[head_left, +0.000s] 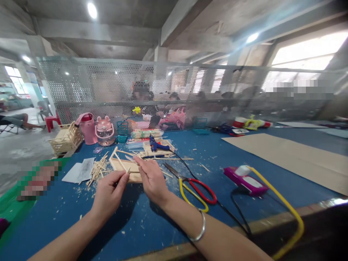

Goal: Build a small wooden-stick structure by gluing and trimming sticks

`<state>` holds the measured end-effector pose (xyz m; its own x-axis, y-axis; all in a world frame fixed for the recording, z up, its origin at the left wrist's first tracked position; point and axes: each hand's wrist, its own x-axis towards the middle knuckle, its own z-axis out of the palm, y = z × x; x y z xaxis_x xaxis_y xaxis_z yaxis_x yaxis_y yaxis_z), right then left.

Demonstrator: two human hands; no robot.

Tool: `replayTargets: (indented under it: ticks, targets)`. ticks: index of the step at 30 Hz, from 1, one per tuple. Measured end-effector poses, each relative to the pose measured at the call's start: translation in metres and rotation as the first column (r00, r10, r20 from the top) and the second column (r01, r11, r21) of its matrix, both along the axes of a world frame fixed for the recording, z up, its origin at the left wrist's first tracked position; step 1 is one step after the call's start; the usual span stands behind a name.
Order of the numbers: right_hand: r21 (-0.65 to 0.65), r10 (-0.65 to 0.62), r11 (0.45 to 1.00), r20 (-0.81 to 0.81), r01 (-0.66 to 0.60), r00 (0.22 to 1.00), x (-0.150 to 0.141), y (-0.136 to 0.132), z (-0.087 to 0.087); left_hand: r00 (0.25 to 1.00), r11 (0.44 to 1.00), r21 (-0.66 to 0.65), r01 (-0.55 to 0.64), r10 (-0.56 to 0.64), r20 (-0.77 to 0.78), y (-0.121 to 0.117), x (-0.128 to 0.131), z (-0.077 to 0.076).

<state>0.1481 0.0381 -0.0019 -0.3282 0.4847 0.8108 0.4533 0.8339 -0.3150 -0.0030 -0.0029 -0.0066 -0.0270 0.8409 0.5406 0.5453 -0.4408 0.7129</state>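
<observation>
My left hand (110, 192) is pinched shut on a thin wooden stick (120, 163) that slants up and away over a flat wooden stick frame (123, 166) on the blue table (141, 221). My right hand (152, 177) rests at the frame's right edge with fingers together, touching the frame and another stick; what it grips is unclear. A silver bangle (199, 230) circles my right wrist. A pile of loose sticks (96, 168) lies just left of the frame.
Red-and-yellow scissors (194, 188) lie right of my right hand. A blue glue gun (157, 146) with black cord sits behind the frame. A pink device (244, 179) with yellow cable, cardboard sheet (293, 159), pink bottles (104, 132), stick basket (66, 139) and mesh screen (174, 90) surround them.
</observation>
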Motion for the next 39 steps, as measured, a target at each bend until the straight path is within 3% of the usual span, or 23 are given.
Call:
replayTargets:
  ticks: [4, 8, 13, 18, 21, 26, 39]
  targets:
    - [0.033, 0.071, 0.997, 0.076, -0.073, 0.995, -0.0004, -0.001, 0.0018, 1.0, 1.0, -0.005, 0.019, -0.019, -0.01, 0.0006, -0.0005, -0.0006]
    - [-0.027, 0.0, 1.0, 0.048, 0.002, 0.999, -0.0001, -0.0003, 0.0019, 1.0, 1.0, -0.009, 0.03, -0.029, 0.01, 0.0011, -0.0002, -0.0007]
    - [0.05, 0.066, 0.996, 0.108, -0.072, 0.992, 0.0008, -0.0036, 0.0037, 1.0, 1.0, -0.006, 0.005, -0.005, -0.011, 0.0004, 0.0009, 0.0011]
    - [0.06, -0.003, 0.998, 0.09, -0.003, 0.996, 0.001, -0.0047, 0.0042, 1.0, 1.0, 0.003, 0.014, -0.014, -0.016, -0.0005, 0.0014, 0.0018]
    - [0.114, 0.012, 0.993, 0.115, -0.025, 0.993, 0.0006, -0.0049, 0.0035, 1.0, 1.0, 0.011, 0.006, -0.006, -0.014, 0.0001, 0.001, 0.0008]
    - [0.05, -0.017, 0.999, 0.104, 0.012, 0.994, 0.0018, -0.0006, 0.0013, 1.0, 1.0, 0.002, 0.029, -0.029, 0.003, 0.0002, 0.0006, 0.0006]
    - [0.066, 0.015, 0.998, 0.12, -0.023, 0.993, 0.0015, -0.0022, 0.0028, 1.0, 1.0, 0.009, 0.007, -0.007, -0.016, 0.0, 0.0009, 0.0011]
